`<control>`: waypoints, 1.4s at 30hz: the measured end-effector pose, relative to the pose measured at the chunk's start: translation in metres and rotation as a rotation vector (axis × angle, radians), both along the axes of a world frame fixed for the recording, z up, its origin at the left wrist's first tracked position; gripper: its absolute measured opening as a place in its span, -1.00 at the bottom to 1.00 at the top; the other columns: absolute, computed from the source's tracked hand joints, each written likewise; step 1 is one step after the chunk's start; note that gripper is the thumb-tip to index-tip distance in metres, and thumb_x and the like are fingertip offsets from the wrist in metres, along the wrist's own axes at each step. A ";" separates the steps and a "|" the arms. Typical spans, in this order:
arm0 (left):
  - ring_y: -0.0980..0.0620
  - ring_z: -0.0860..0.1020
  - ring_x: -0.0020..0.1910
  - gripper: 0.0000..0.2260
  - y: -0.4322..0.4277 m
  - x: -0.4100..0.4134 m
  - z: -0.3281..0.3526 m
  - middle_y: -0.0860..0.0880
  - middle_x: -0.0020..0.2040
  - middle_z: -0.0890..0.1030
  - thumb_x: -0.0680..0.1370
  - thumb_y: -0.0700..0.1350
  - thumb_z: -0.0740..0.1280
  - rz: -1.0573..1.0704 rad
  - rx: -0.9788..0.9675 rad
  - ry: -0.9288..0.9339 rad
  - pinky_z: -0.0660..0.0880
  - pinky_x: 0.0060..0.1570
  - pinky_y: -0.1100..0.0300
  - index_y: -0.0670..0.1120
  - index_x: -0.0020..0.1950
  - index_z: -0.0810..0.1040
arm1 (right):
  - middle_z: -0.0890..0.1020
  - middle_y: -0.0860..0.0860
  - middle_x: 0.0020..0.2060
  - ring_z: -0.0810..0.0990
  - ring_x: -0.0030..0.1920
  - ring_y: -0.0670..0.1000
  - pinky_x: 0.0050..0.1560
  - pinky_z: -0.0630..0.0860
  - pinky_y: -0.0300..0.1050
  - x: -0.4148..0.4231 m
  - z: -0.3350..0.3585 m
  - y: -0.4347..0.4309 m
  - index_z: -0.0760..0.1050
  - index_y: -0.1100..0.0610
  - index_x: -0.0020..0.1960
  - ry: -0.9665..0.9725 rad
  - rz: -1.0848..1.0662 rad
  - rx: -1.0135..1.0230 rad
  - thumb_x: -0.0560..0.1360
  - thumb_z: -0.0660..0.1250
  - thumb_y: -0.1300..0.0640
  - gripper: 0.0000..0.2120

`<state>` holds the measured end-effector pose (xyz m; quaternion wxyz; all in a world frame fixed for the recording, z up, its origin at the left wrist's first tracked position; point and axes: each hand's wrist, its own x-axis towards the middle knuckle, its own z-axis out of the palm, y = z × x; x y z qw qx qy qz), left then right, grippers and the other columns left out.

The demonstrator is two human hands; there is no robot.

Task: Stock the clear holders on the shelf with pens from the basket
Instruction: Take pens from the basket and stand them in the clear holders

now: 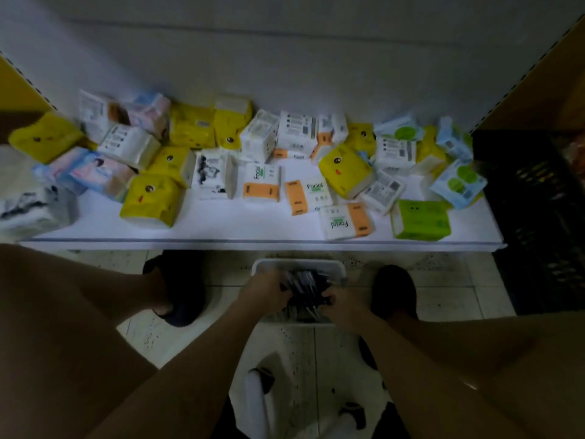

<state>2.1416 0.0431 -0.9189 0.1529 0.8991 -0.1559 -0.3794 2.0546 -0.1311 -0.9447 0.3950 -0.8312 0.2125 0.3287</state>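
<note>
Ahead, tissue pks crowd shelf; pens (blurry) in basket.

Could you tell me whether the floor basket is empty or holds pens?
Not empty: dark pens lie in the basket, gripped by left hand and right hand.

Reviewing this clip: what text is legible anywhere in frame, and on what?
"Facial": centre orange-white tissue pack.
"Facial", upside down: front orange-white pack.
"Facial", sideways: left orange-white pack.
Print on the other tissue packs: too blurred to read.
On the pens: nothing legible.
</note>
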 end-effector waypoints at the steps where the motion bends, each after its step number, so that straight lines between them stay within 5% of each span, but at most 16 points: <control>1: 0.00 0.53 -0.02 -0.67 0.002 0.002 -0.009 -0.11 0.14 0.58 0.57 -0.01 0.29 0.006 0.009 0.019 0.43 -0.13 0.21 -0.09 0.30 0.48 | 0.56 0.16 0.07 0.56 0.00 0.11 -0.02 0.51 -0.11 0.001 -0.006 0.001 0.44 0.26 0.24 0.004 -0.006 0.005 0.58 0.29 0.18 -0.73; 4: 0.02 0.53 -0.03 -0.71 0.007 0.005 -0.036 -0.13 0.15 0.58 0.58 -0.05 0.27 -0.007 0.038 0.041 0.45 -0.10 0.21 -0.12 0.26 0.49 | 0.54 0.18 0.15 0.55 0.14 0.18 0.20 0.50 0.00 0.002 -0.019 0.000 0.44 0.27 0.28 0.057 -0.016 -0.031 0.56 0.31 0.16 -0.67; 8: -0.05 0.53 -0.10 -0.76 0.013 -0.003 -0.072 -0.17 0.06 0.61 0.59 -0.09 0.21 0.016 0.071 0.111 0.44 -0.15 0.19 -0.18 0.14 0.56 | 0.46 0.15 -0.23 0.46 -0.17 0.08 -0.10 0.38 -0.16 0.002 -0.034 -0.018 0.50 0.26 -0.19 0.195 0.023 -0.036 0.56 0.27 0.21 -0.82; 11: -0.04 0.52 -0.17 -0.76 0.015 -0.013 -0.091 -0.18 0.00 0.62 0.62 -0.08 0.17 0.087 0.060 0.122 0.42 -0.26 0.22 -0.20 0.07 0.54 | 0.41 -0.01 -0.33 0.42 -0.17 0.02 -0.08 0.35 -0.18 0.011 -0.038 -0.032 0.42 0.11 -0.17 0.219 0.035 -0.096 0.58 0.26 0.11 -0.84; 16: -0.18 0.53 0.12 -0.63 0.006 -0.020 -0.101 -0.20 0.21 0.53 0.60 -0.13 0.22 0.144 -0.084 0.173 0.53 0.03 0.11 -0.18 0.40 0.36 | 0.35 0.00 -0.42 0.34 -0.35 -0.03 -0.20 0.31 -0.18 0.025 -0.053 -0.035 0.30 0.10 -0.38 0.235 0.047 -0.086 0.57 0.24 0.21 -0.65; 21: 0.02 0.47 0.02 -0.64 0.002 -0.007 -0.104 -0.18 0.22 0.50 0.61 -0.08 0.26 0.181 -0.198 0.297 0.50 -0.05 0.23 -0.07 0.39 0.36 | 0.60 0.17 -0.16 0.56 -0.16 0.08 -0.15 0.43 -0.17 0.032 -0.066 -0.014 0.57 0.32 -0.03 0.233 -0.005 -0.037 0.56 0.27 0.17 -0.80; 24: -0.05 0.43 0.23 -0.59 -0.001 -0.001 -0.109 -0.17 0.32 0.45 0.60 -0.07 0.28 0.187 -0.179 0.325 0.44 0.22 0.14 -0.07 0.44 0.33 | 0.59 0.25 0.10 0.57 0.09 0.21 0.10 0.51 0.00 0.029 -0.069 -0.008 0.53 0.32 0.18 0.231 0.015 -0.035 0.58 0.27 0.13 -0.70; 29: -0.08 0.48 0.18 -0.60 -0.001 -0.002 -0.112 -0.17 0.25 0.49 0.59 -0.03 0.30 0.146 -0.121 0.358 0.52 0.12 0.18 -0.07 0.41 0.35 | 0.56 0.24 0.19 0.54 0.17 0.19 0.17 0.48 -0.03 0.020 -0.073 -0.011 0.51 0.29 0.24 0.272 0.068 -0.067 0.58 0.27 0.15 -0.70; 32: -0.12 0.48 0.21 -0.59 -0.002 -0.002 -0.112 -0.20 0.25 0.49 0.58 -0.04 0.31 0.181 -0.095 0.403 0.49 0.21 0.05 -0.08 0.41 0.36 | 0.56 0.29 0.16 0.54 0.16 0.24 0.23 0.47 0.09 0.016 -0.076 -0.011 0.51 0.36 0.19 0.253 -0.005 -0.032 0.55 0.29 0.19 -0.71; 34: -0.13 0.50 0.18 -0.58 -0.004 -0.003 -0.114 -0.20 0.22 0.51 0.58 -0.03 0.32 0.166 -0.080 0.396 0.51 0.19 0.00 -0.10 0.40 0.37 | 0.58 0.21 0.14 0.54 0.16 0.19 0.20 0.48 -0.01 0.017 -0.077 -0.009 0.53 0.27 0.17 0.248 -0.022 -0.046 0.55 0.28 0.16 -0.74; 38: -0.08 0.59 -0.11 -0.90 -0.004 -0.011 -0.112 -0.17 -0.08 0.60 0.57 -0.12 0.30 0.369 -0.106 0.278 0.56 -0.16 0.17 -0.13 0.00 0.55 | 0.58 0.28 0.12 0.55 0.14 0.24 0.20 0.50 0.08 0.021 -0.083 -0.002 0.53 0.35 0.17 0.239 -0.029 -0.014 0.56 0.25 0.22 -0.74; 42: -0.01 0.55 -0.31 -0.82 -0.003 -0.015 -0.103 -0.06 -0.30 0.56 0.57 -0.16 0.28 0.525 -0.135 0.197 0.52 -0.30 0.22 -0.06 -0.25 0.47 | 0.58 0.23 0.10 0.57 0.08 0.19 0.05 0.55 -0.01 0.028 -0.091 0.008 0.53 0.29 0.18 0.190 0.009 -0.039 0.57 0.24 0.20 -0.74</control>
